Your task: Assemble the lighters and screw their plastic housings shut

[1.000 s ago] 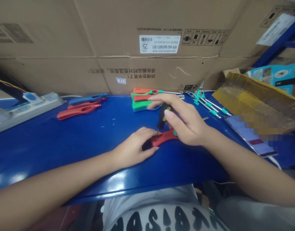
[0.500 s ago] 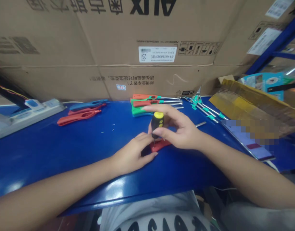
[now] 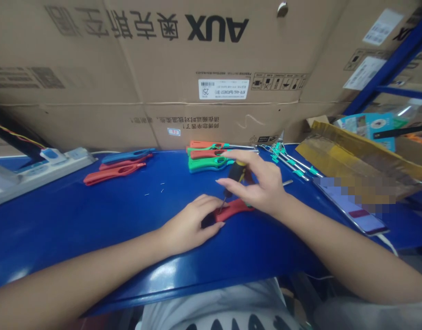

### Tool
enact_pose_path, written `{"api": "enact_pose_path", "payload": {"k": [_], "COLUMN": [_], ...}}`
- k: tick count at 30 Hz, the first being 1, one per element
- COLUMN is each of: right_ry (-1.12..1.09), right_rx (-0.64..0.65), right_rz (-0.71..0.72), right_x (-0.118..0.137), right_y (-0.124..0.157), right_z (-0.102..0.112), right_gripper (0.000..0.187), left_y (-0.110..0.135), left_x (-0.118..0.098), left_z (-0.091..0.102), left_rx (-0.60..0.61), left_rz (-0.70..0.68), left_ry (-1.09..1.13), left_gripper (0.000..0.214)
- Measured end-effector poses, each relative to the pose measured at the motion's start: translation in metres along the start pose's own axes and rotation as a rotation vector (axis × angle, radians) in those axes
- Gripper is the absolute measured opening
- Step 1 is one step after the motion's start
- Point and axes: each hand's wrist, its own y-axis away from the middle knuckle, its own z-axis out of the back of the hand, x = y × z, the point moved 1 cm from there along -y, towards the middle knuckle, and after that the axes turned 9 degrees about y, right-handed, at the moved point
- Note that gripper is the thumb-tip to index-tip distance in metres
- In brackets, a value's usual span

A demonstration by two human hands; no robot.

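My left hand (image 3: 190, 222) is closed on the end of a red long-necked lighter (image 3: 234, 209), pinching it flat against the blue table between thumb and fingers. In my right hand (image 3: 264, 185) is a screwdriver (image 3: 236, 174) with a black and yellow handle. The screwdriver leans to the right, its thin shaft pointing down at the lighter's left end. Whether the tip touches a screw I cannot tell. A metal tube (image 3: 287, 183) sticks out beyond my right hand, and the hand partly hides the lighter's other end.
Assembled lighters (image 3: 211, 163) in orange, red and green lie behind my hands. Red and blue handle shells (image 3: 115, 172) rest at the left, near a power strip (image 3: 35, 174). Metal tubes with green parts (image 3: 293, 162), a phone (image 3: 355, 208) and an open carton (image 3: 362, 160) are at the right.
The screwdriver has gone from nearly upright to leaning right, and my right hand's fingers have opened out somewhat around its handle. My left hand keeps its hold. The camera view has tilted up slightly.
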Motion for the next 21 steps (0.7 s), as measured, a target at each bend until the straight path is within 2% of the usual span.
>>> {"api": "enact_pose_path", "payload": {"k": [1,3,6,7,9,12,14,17,19,21], "right_ry": [0.076,0.075,-0.153,-0.205,-0.166,0.048,0.026,-0.218,-0.245,-0.111], "right_rx": [-0.019,0.045,0.231,0.25,0.168,-0.032,0.045,0.288,0.258,0.114], "right_rz": [0.055,0.078,-0.047,-0.068,-0.035,0.134,0.145,-0.008,-0.03,0.054], "right_x": [-0.001,0.0,0.005,0.006,0.006,0.004,0.003,0.002,0.002,0.003], "right_y": [0.001,0.001,-0.003,-0.004,-0.006,-0.006,-0.007,-0.008,-0.009,-0.009], "right_z": [0.001,0.003,0.003,0.003,0.005,0.011,0.014,0.015,0.015,0.015], "right_gripper": [0.036,0.034,0.042,0.04,0.029,0.017,0.025,0.042,0.036,0.028], "left_y": [0.0,0.0,0.0,0.0,0.0,0.001,0.001,0.0,-0.001,-0.001], "left_x": [0.0,-0.001,-0.002,-0.002,-0.001,-0.001,-0.001,-0.002,-0.001,-0.001], "left_z": [0.0,0.0,0.001,0.001,0.001,0.001,0.001,0.001,0.001,0.001], "left_rx": [-0.002,-0.002,0.0,0.001,-0.003,-0.022,-0.023,-0.011,-0.015,-0.021], "left_rz": [0.001,0.003,0.0,-0.002,-0.002,-0.009,-0.009,-0.005,-0.005,-0.01], "left_ry": [0.001,0.01,0.015,0.01,-0.003,-0.011,-0.008,-0.002,-0.006,-0.013], "left_gripper": [0.029,0.029,0.03,0.03,0.029,0.028,0.029,0.03,0.03,0.03]}}
